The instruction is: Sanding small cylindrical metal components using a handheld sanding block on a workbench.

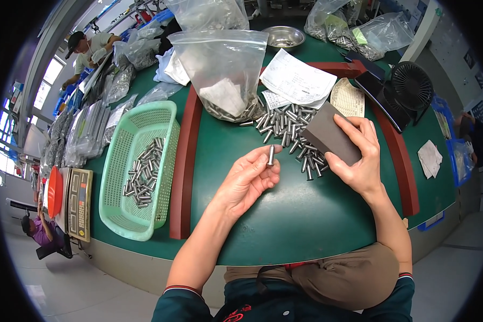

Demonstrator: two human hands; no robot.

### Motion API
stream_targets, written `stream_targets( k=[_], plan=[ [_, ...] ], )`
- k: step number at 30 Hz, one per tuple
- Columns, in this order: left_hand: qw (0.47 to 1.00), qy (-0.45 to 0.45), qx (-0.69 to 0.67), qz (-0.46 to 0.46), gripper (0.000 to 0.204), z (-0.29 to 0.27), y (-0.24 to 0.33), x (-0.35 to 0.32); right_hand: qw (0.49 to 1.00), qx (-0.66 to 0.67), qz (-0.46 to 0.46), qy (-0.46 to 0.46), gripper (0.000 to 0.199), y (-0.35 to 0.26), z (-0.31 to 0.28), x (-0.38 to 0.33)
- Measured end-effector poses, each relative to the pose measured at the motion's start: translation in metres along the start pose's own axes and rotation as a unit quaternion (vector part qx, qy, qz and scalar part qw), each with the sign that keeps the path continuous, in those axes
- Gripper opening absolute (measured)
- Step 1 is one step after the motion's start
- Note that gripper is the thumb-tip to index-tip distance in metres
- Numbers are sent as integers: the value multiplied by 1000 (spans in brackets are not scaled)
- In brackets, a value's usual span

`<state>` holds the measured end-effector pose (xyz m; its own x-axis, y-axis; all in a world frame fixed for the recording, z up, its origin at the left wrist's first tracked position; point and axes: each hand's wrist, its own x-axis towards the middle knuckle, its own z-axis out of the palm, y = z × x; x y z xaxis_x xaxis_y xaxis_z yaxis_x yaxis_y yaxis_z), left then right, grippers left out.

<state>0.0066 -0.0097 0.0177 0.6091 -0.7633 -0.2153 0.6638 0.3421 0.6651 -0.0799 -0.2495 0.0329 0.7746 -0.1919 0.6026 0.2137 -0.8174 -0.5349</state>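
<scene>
A small metal pin (271,156) is pinched upright in the fingers of the left hand (250,180), above the green counter (284,225). The fingers of the right hand (359,150) grip a dark block (330,134) by its edges, just beside a heap of similar pins (284,124). White papers (300,78) lie behind the heap; leftward, past a red-brown bar (182,182), a mint-green basket (106,198) holds more pins.

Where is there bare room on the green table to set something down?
The green tabletop is bare between the two forearms, in front of the pin pile, and between the left red rail and the left hand. Between and beyond the hands it is crowded with pins, papers and a clear bag.
</scene>
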Motion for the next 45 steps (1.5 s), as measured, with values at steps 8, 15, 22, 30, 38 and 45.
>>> stream_targets(
  k=[8, 15, 22, 30, 38, 45],
  plan=[
    [988, 13, -150, -20, 21, -17, -4, 1, 999, -31, -14, -22, 64, -4, -1, 1],
    [993, -15, -119, -20, 17, -13, -5, 3, 999, -31, -11, -27, 65, -2, -2, -1],
    [998, 16, -65, 3, 20, -13, -8, 2, 978, 18, -198, -57, 69, -29, 1, -2],
    [999, -10, 40, 5, 21, -13, -11, 3, 993, -68, -93, -23, 68, -16, 8, 1],
    [997, 5, 77, -17, 20, -8, -12, 6, 985, 48, -146, -79, 69, -33, 5, 2],
    [996, 25, 55, -60, 18, 9, -5, 6, 960, 79, -246, -106, 69, -45, 7, -6]
  ],
)
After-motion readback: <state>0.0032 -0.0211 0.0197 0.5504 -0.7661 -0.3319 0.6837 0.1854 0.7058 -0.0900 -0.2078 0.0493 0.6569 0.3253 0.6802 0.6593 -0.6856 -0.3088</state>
